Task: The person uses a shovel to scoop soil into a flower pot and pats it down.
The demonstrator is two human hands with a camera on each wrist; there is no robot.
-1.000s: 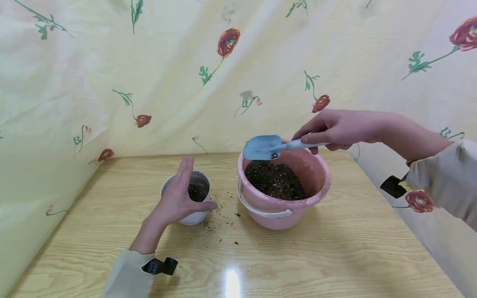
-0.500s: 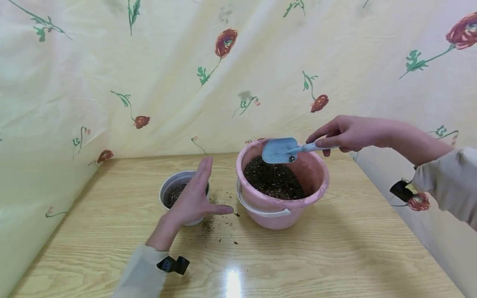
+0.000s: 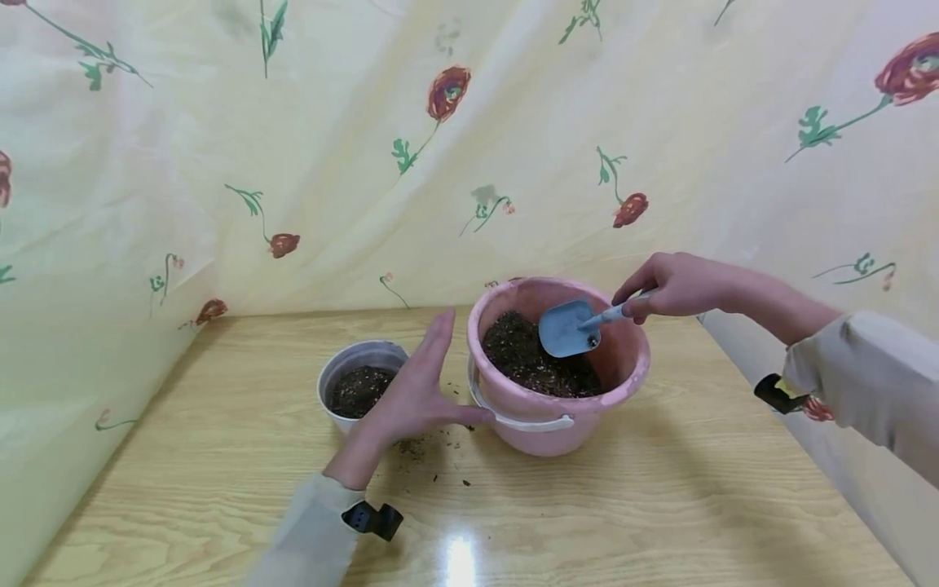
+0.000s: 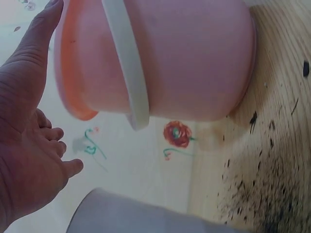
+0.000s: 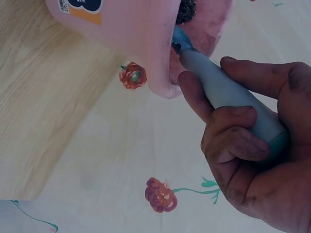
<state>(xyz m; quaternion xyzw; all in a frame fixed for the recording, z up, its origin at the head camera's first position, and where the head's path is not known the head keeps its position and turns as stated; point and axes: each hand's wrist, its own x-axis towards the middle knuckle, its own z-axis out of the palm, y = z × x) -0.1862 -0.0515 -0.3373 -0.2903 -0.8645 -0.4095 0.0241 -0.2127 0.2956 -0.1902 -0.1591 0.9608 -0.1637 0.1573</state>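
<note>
My right hand (image 3: pixel 671 285) grips the pale handle of a blue hand trowel (image 3: pixel 568 328). The blade is inside the mouth of a pink bucket (image 3: pixel 535 440), over dark soil (image 3: pixel 524 350). In the right wrist view, fingers curl round the trowel handle (image 5: pixel 233 90). My left hand (image 3: pixel 414 399) is spread between a white pot (image 3: pixel 333 379) and the bucket, thumb and fingers apart. Its thumb reaches close to the bucket's white handle (image 4: pixel 127 60); whether they touch I cannot tell. Nothing lies in that hand. Soil partly fills the pot, whose right side is hidden behind the left hand.
Loose soil crumbs (image 3: pixel 411 448) are scattered on the wooden table (image 3: pixel 220 456) between pot and bucket. A flower-patterned cloth (image 3: pixel 330 163) hangs behind and along both sides of the table.
My right hand has lowered the trowel to the right, from above the bucket's rim into its mouth. My left hand has moved right, away from the pot towards the bucket.
</note>
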